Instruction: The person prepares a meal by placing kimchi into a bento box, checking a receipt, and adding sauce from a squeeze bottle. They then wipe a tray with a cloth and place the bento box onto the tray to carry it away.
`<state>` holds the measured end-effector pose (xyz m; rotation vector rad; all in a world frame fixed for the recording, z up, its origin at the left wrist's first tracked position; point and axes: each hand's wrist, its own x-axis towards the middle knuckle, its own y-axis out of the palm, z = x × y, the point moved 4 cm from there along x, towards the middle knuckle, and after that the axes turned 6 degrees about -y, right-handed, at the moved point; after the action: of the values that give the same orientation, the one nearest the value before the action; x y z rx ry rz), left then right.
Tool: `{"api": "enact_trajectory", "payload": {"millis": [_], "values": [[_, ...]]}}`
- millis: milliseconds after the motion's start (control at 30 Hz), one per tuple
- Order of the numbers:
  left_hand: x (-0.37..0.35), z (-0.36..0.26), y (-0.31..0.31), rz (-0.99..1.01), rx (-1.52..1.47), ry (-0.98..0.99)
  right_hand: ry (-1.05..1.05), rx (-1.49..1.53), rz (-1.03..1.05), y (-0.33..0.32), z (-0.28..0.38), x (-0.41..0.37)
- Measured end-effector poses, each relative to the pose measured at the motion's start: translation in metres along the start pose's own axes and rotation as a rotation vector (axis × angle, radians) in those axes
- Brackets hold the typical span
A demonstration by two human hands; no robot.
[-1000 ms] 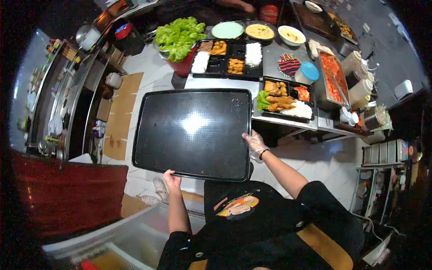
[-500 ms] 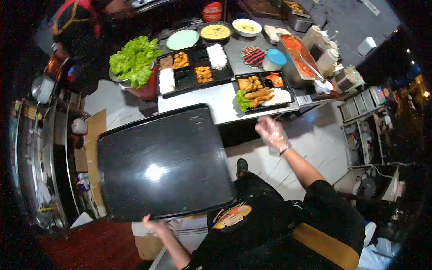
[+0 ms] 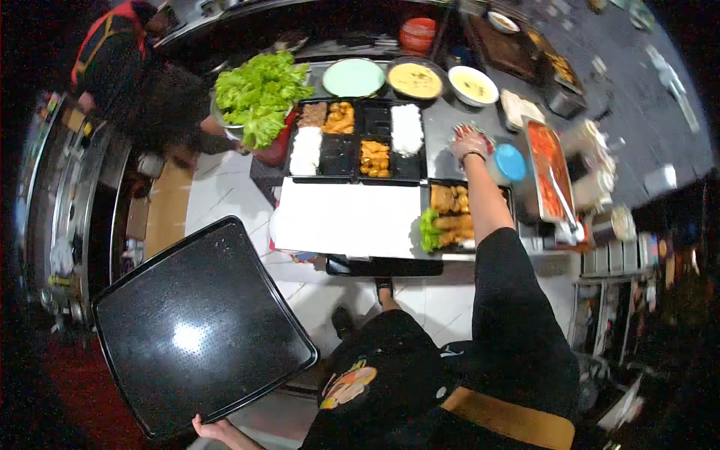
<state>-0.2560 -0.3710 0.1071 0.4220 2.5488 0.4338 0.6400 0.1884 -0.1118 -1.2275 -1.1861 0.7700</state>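
My left hand (image 3: pixel 211 429) grips the near edge of a large black tray (image 3: pixel 247 300), which tilts off to the left of my body. My right hand (image 3: pixel 470 141), in a clear glove, reaches over the counter onto a pile of red-and-dark striped pieces (image 3: pixel 486 139); its fingertips are hard to make out. Beside that wrist stands a tub with a blue lid (image 3: pixel 510 162). Below my right forearm lies a black meal box (image 3: pixel 442 186) with fried food and lettuce, partly covered by the arm. Left of it, two compartment boxes (image 3: pixel 337 155) hold rice and meat.
Lettuce (image 3: pixel 262 97) fills a pot at the counter's left end. Bowls of yellow food (image 3: pixel 415 79) and a pale green plate (image 3: pixel 354 78) line the back. To the right are a pan of red food (image 3: pixel 546 161) and bottles (image 3: pixel 596 187). Another person (image 3: pixel 112 52) stands far left.
My right hand has moved forward from the counter's front edge onto the striped pile. The black tray has swung lower and left in my left hand. The view has shifted.
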Motion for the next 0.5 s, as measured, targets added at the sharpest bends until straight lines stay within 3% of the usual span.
{"api": "enact_trajectory", "payload": {"millis": [67, 100, 133, 267, 333, 400, 467, 500], "values": [[-0.019, -0.002, -0.013, -0.135, -0.001, 0.113, -0.484, -0.417, -0.085, -0.005, 0.007, -0.009], [-0.021, -0.005, -0.025, -0.187, 0.052, 0.166, 0.014, -0.017, 0.25, -0.054, 0.012, -0.017], [-0.028, 0.0, -0.022, -0.07, -0.037, 0.126, 0.596, 0.205, 0.408, -0.13, 0.029, -0.042], [-0.058, 0.014, -0.01, -0.112, -0.084, 0.136, 0.524, 0.222, 0.353, -0.111, 0.001, -0.04], [-0.065, 0.025, 0.001, -0.072, -0.141, 0.08, 0.695, 0.52, 0.136, -0.125, -0.008, -0.03], [-0.07, 0.026, 0.008, -0.146, -0.033, 0.118, 0.753, 0.645, 0.162, -0.07, -0.044, -0.001], [-0.067, 0.033, 0.015, -0.113, -0.007, 0.183, 0.561, 1.371, 0.005, -0.026, -0.052, 0.024], [-0.06, 0.039, 0.011, -0.026, -0.021, 0.134, 0.58, 1.379, -0.085, -0.061, -0.026, 0.013]]}}
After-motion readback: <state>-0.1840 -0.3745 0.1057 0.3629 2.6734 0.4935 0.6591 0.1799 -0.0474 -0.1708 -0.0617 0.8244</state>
